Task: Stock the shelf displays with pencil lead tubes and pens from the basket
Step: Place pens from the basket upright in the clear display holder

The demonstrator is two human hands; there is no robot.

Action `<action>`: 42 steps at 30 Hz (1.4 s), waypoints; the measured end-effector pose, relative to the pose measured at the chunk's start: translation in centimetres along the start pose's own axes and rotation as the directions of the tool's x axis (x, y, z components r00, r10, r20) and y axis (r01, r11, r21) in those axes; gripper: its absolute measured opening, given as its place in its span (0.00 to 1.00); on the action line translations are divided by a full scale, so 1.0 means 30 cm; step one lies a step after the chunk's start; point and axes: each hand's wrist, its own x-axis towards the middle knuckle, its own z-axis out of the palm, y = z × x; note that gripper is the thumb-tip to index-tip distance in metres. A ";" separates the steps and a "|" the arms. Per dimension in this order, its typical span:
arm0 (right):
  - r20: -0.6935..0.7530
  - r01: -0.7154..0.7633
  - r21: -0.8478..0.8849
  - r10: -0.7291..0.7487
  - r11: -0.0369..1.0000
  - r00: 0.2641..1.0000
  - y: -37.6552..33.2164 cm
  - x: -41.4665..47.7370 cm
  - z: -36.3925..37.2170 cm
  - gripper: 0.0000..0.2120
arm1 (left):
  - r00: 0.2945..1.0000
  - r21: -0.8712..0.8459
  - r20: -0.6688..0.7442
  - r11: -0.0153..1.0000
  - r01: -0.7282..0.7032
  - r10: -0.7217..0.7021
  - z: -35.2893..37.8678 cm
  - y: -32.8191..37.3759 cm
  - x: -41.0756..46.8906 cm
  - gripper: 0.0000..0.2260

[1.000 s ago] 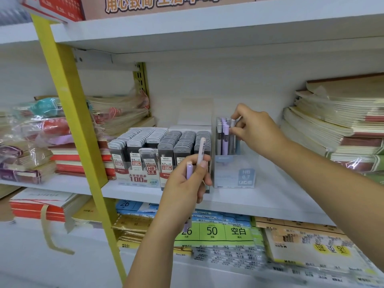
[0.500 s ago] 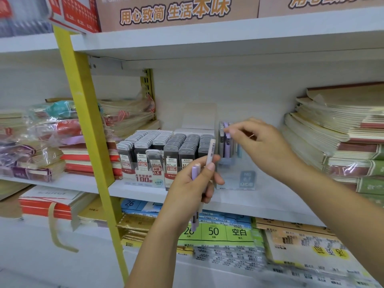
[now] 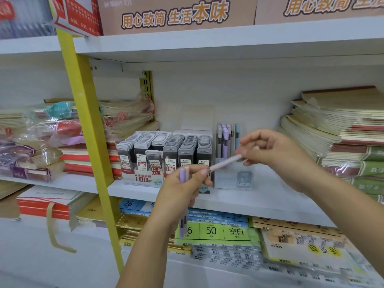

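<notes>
Our right fingers [image 3: 248,143] pinch the pale pen [image 3: 225,163] at its two-o'clock end; left fingers [image 3: 196,173] grip its base, rack [image 3: 232,179] at twelve.

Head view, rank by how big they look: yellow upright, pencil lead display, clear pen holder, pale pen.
1. yellow upright
2. pencil lead display
3. clear pen holder
4. pale pen, smallest even though it is nearer the camera

Two hands [image 3: 182,196] [image 3: 276,154], two held pens [image 3: 225,163] [image 3: 183,175], six lead-tube rows [image 3: 166,145]
</notes>
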 end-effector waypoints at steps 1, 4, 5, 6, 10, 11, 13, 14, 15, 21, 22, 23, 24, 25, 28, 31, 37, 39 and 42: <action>0.053 -0.023 -0.112 0.029 0.993 0.998 0.007 -0.006 -0.008 0.08 | 1.000 -0.008 -0.027 1.000 -0.013 0.013 -0.002 0.002 0.000 0.07; 0.174 0.061 -0.452 0.022 0.890 0.984 0.002 -0.019 0.001 0.07 | 0.996 0.044 -0.064 0.997 -0.061 0.064 0.002 0.006 0.000 0.06; 0.206 0.118 -0.516 -0.011 0.849 0.978 -0.007 -0.023 0.017 0.07 | 0.995 0.079 -0.062 0.994 -0.072 0.077 0.006 0.007 -0.001 0.05; 0.236 0.177 -0.546 -0.053 0.819 0.970 -0.015 -0.027 0.038 0.07 | 0.995 0.110 -0.051 0.990 -0.083 0.089 0.012 0.007 -0.003 0.05; 0.312 0.320 -0.553 -0.165 0.769 0.936 -0.006 -0.039 0.106 0.15 | 0.992 0.162 -0.017 0.980 -0.118 0.122 0.028 0.009 -0.008 0.05; 0.302 0.315 -0.542 -0.169 0.779 0.938 -0.004 -0.040 0.104 0.17 | 0.993 0.160 -0.015 0.980 -0.115 0.118 0.027 0.010 -0.008 0.05; 0.217 0.271 -0.466 -0.189 0.842 0.958 -0.012 -0.033 0.073 0.22 | 0.996 0.152 0.009 0.985 -0.085 0.085 0.021 0.010 -0.006 0.05; 0.143 0.254 -0.400 -0.214 0.881 0.966 -0.020 -0.023 0.048 0.25 | 0.998 0.146 0.028 0.988 -0.060 0.057 0.017 0.007 -0.004 0.07; 0.060 0.252 -0.327 -0.246 0.911 0.967 -0.028 -0.007 0.019 0.27 | 0.999 0.132 0.045 0.991 -0.033 0.028 0.015 0.004 0.000 0.09; -0.212 0.317 -0.263 -0.375 0.911 0.903 -0.031 0.152 -0.071 0.22 | 0.999 0.139 0.054 0.990 -0.012 0.004 0.021 -0.012 0.014 0.11; -0.216 0.299 -0.359 -0.391 0.884 0.895 -0.017 0.179 -0.068 0.21 | 0.998 0.152 0.056 0.988 -0.023 0.014 0.022 -0.012 0.016 0.10; -0.211 0.277 -0.443 -0.399 0.853 0.892 -0.001 0.202 -0.063 0.20 | 0.998 0.159 0.057 0.987 -0.031 0.022 0.023 -0.012 0.017 0.10; -0.197 0.261 -0.494 -0.399 0.829 0.895 0.016 0.221 -0.057 0.20 | 0.998 0.162 0.057 0.986 -0.036 0.027 0.022 -0.011 0.018 0.10; -0.173 0.255 -0.524 -0.396 0.812 0.902 0.035 0.237 -0.051 0.20 | 0.998 0.167 0.055 0.985 -0.040 0.031 0.020 -0.013 0.021 0.10; -0.093 0.260 -0.625 -0.401 0.736 0.912 0.089 0.267 -0.036 0.16 | 0.998 0.194 0.044 0.980 -0.050 0.042 0.014 -0.024 0.030 0.09; -0.053 0.259 -0.689 -0.403 0.677 0.914 0.127 0.282 -0.024 0.14 | 0.998 0.208 0.041 0.976 -0.058 0.050 0.011 -0.035 0.037 0.09; -0.086 0.246 -0.667 -0.400 0.704 0.912 0.142 0.285 -0.013 0.14 | 0.998 0.218 0.040 0.974 -0.064 0.056 0.004 -0.053 0.039 0.11; -0.088 0.235 -0.678 -0.395 0.696 0.914 0.143 0.286 -0.012 0.14 | 0.998 0.210 0.045 0.976 -0.059 0.050 0.001 -0.054 0.037 0.12; -0.083 0.213 -0.760 -0.417 0.614 0.905 0.150 0.293 -0.004 0.12 | 0.998 0.188 0.052 0.981 -0.053 0.044 0.001 -0.052 0.037 0.12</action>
